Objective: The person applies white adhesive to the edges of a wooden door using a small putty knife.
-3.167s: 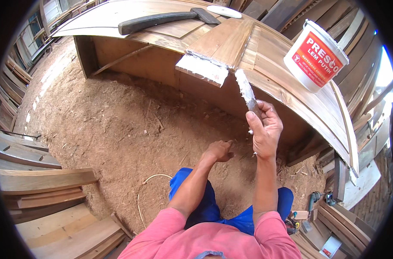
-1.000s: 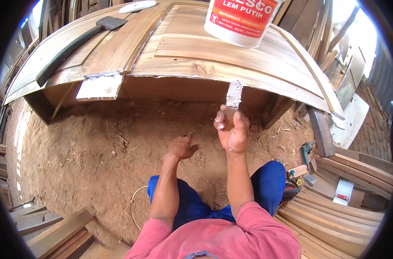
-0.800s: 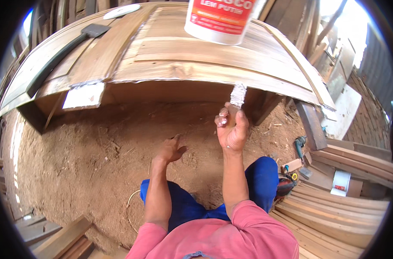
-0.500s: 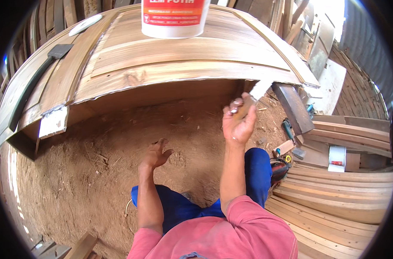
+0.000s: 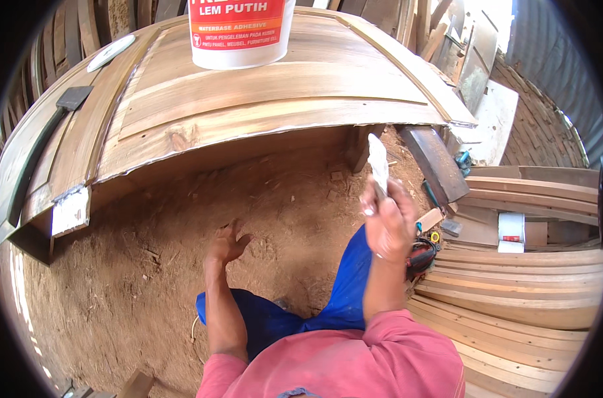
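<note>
Close by, at the bottom, a soft pink shirt (image 5: 328, 358) and blue trousers (image 5: 268, 315) show. Just past them, the left hand (image 5: 228, 244) hangs over the ground with its fingers spread and loose, touching nothing. The right hand (image 5: 389, 224), a bit blurry, pinches a thin, flat stick (image 5: 379, 171) that points up. Thick, lumpy white paste (image 5: 377, 147) coats the stick's top part, and small white smears mark the fingers.

Under both hands, the brown ground (image 5: 175, 265) looks rough and crumbly, with little wood bits on it. Beside the right knee, a red and black tool (image 5: 421, 257) lies near long, flat planks (image 5: 507, 285) in a neat pile.

Farther off is a wide wooden panel (image 5: 268, 86) with wavy grain, a round knot, and white smears along its front edge. A dark, blocky beam (image 5: 435, 162) sits by its right end. On the panel's left side rests a hammer (image 5: 35, 154) with a long, dark handle. Behind that is a flat white disc (image 5: 111, 53). A smooth, round white bucket (image 5: 238, 58) with a red label stands on the panel, its top cut off. At the far right, a grey sheet (image 5: 556, 73) has ridges.
</note>
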`<action>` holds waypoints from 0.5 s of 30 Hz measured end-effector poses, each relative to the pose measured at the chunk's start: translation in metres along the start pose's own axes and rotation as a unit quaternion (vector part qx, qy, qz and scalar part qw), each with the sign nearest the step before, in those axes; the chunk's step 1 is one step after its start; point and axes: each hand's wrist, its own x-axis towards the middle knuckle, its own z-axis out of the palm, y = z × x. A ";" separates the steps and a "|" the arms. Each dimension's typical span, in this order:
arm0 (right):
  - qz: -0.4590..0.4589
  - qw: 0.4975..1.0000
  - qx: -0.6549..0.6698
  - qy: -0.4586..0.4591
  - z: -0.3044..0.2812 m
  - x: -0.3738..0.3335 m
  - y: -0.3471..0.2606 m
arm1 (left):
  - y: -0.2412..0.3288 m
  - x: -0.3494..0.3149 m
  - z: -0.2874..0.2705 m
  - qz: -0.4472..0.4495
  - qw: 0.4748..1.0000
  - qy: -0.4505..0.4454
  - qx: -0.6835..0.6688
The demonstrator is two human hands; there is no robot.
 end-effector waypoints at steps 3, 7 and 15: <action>-0.043 0.993 -0.101 -0.047 -0.018 0.000 -0.071 | 0.000 0.007 0.004 0.020 1.000 0.006 0.005; -0.134 0.944 -0.302 -0.018 -0.099 0.049 -0.150 | -0.003 0.015 0.009 0.014 1.000 -0.006 0.005; 0.106 0.812 -0.570 -0.072 -0.204 0.102 -0.166 | 0.012 0.028 0.015 0.011 0.999 -0.037 0.007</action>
